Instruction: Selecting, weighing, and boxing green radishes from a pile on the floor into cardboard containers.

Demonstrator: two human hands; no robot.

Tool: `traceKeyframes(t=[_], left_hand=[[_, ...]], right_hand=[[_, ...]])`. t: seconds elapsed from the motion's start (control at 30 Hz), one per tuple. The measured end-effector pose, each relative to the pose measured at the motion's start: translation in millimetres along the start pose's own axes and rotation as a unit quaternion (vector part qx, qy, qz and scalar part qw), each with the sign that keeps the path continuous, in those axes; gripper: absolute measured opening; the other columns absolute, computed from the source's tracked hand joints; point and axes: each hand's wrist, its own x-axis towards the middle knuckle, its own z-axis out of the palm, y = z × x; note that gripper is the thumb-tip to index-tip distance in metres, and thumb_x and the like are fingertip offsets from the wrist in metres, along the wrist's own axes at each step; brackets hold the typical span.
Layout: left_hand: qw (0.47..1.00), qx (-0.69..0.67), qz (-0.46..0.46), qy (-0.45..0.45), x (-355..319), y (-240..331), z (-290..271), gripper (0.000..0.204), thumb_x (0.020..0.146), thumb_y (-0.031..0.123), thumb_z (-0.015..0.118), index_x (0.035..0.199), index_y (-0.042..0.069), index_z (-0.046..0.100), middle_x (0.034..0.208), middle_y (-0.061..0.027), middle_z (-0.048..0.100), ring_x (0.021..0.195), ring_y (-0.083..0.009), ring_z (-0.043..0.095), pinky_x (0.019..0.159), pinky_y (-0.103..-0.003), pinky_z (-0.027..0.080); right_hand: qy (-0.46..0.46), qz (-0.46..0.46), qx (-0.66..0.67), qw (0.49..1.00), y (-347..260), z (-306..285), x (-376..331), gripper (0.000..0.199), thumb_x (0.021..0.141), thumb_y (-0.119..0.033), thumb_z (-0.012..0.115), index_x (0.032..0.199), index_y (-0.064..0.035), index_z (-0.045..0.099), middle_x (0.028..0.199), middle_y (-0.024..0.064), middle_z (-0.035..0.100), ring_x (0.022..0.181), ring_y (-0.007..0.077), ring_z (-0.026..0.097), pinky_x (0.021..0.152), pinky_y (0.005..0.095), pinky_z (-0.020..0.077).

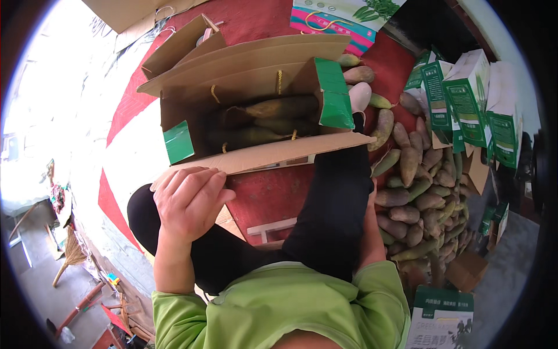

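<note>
In front of me an open cardboard box (238,119) with green end flaps and yellow rope handles lies with its opening facing up. Several long green radishes (282,108) lie inside it, partly in shadow. My left hand (192,200) is closed at the left end of the near flap (273,153), its fingers curled over the edge and the thumb below. Down beside my right knee, my right hand (372,212) reaches along the near side of a heap of radishes (410,200). Its fingers are hidden behind my leg, so its grip cannot be seen.
Green and white cartons (468,99) stand beyond the heap at right; another carton (442,320) is at lower right. A pink and white gift box (337,23) lies at the back. A smaller open box (183,46) sits behind mine. A straw broom (71,253) is far left.
</note>
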Motion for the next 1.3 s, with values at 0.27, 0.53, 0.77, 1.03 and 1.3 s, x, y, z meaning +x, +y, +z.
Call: traceKeyframes(t=[0.27,0.53,0.77,1.03,1.3], left_hand=[[1.000,-0.018,-0.016,0.008,3.3,0.2,1.5,0.018,0.070,0.017,0.074,0.082,0.007,0.065,0.077,-0.0022,0.062,0.068,-0.0196,0.061,0.056,-0.032,0.048],[0.999,-0.040,-0.014,0.030,0.2,-1.7,3.4,0.016,0.072,0.015,0.072,0.083,0.006,0.066,0.078,-0.0031,0.061,0.067,-0.0200,0.059,0.056,-0.033,0.046],[0.998,-0.046,-0.014,0.039,-0.9,-2.2,2.6,0.014,0.073,0.014,0.072,0.082,0.006,0.066,0.077,-0.0035,0.061,0.066,-0.0208,0.059,0.056,-0.033,0.046],[0.996,-0.079,-0.037,0.036,5.4,2.3,5.1,0.008,0.073,0.007,0.072,0.079,0.005,0.067,0.074,-0.0053,0.061,0.067,-0.0220,0.060,0.059,-0.034,0.048],[0.995,-0.088,-0.050,0.019,5.7,7.2,7.7,0.010,0.079,-0.001,0.066,0.089,-0.001,0.068,0.079,-0.0106,0.063,0.071,-0.0227,0.062,0.064,-0.030,0.049]], right_hand=[[0.084,-0.147,0.110,0.979,-188.9,-70.3,39.1,0.055,0.078,0.002,0.069,0.126,0.0023,0.041,0.117,0.0099,0.053,0.105,0.0184,0.053,0.092,0.0307,0.0426],[0.055,-0.291,0.327,0.897,-380.0,-85.5,18.3,0.055,0.078,0.007,0.067,0.126,0.0022,0.041,0.119,0.0114,0.052,0.110,0.0195,0.053,0.096,0.0332,0.0425],[-0.127,-0.258,0.365,0.886,-438.4,5.5,4.1,0.061,0.071,-0.005,0.077,0.120,-0.0005,0.041,0.107,0.0099,0.058,0.099,0.0179,0.058,0.084,0.0304,0.0492],[-0.137,-0.257,0.174,0.941,-375.7,-6.2,29.3,0.032,0.078,-0.011,0.070,0.107,0.0012,0.061,0.098,0.0082,0.065,0.090,0.0135,0.061,0.079,0.0272,0.0501],[0.023,-0.040,0.092,0.995,-195.4,-87.1,-0.1,0.026,0.081,-0.011,0.068,0.104,-0.0002,0.064,0.089,0.0054,0.066,0.082,0.0119,0.060,0.074,0.0256,0.0486]])
